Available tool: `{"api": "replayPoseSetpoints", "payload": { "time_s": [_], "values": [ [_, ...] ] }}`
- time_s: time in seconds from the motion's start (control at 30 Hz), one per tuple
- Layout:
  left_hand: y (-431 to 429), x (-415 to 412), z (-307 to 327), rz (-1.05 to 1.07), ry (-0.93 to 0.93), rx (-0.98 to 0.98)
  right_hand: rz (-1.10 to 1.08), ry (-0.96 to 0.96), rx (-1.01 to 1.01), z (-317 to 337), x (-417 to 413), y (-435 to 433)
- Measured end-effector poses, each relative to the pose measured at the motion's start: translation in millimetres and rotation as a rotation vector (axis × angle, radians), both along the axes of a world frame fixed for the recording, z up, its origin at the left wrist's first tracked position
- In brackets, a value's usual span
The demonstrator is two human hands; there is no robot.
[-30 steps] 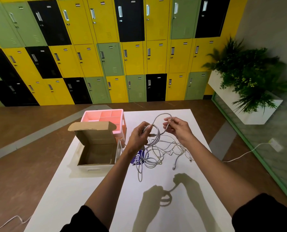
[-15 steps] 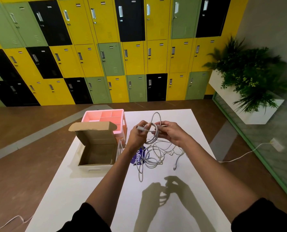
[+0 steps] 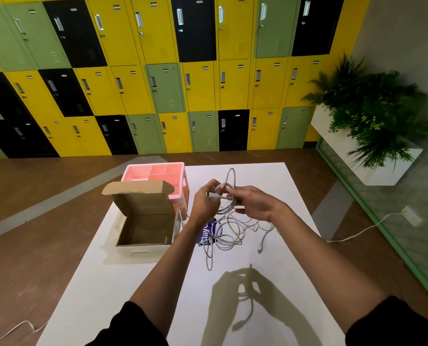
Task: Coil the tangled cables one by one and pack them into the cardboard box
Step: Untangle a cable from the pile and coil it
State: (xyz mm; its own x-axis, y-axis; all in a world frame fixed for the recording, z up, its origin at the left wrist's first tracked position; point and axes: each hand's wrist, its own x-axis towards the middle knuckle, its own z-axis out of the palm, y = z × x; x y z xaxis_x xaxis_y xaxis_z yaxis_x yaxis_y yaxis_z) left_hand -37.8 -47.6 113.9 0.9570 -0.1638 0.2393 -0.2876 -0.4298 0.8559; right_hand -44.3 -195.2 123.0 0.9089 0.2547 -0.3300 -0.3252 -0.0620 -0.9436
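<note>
Now left grip [image 3: 204, 203], right grip [image 3: 254, 202] hold cable coil [image 3: 227, 209] above table [image 3: 133, 283].

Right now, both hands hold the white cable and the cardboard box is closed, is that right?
Not quite: the head view shows the cardboard box open, lid raised. The left hand and right hand do hold the white cable.

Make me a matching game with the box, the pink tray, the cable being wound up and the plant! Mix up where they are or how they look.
1 cardboard box
2 pink tray
3 coiled cable
4 plant

A held by the left hand and right hand
B in a white planter
C lid flap open
D just beyond the box

Pairs: 1-C, 2-D, 3-A, 4-B
</note>
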Motion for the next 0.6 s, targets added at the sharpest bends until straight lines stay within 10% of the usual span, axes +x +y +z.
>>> {"api": "replayPoseSetpoints", "payload": {
  "time_s": [0.6],
  "values": [
    [-0.1, 6.5, -6.9, 0.178, -0.054, 0.001, -0.009, -0.077, -0.607, 46.1, -2.5, 8.0]
  ]
}}
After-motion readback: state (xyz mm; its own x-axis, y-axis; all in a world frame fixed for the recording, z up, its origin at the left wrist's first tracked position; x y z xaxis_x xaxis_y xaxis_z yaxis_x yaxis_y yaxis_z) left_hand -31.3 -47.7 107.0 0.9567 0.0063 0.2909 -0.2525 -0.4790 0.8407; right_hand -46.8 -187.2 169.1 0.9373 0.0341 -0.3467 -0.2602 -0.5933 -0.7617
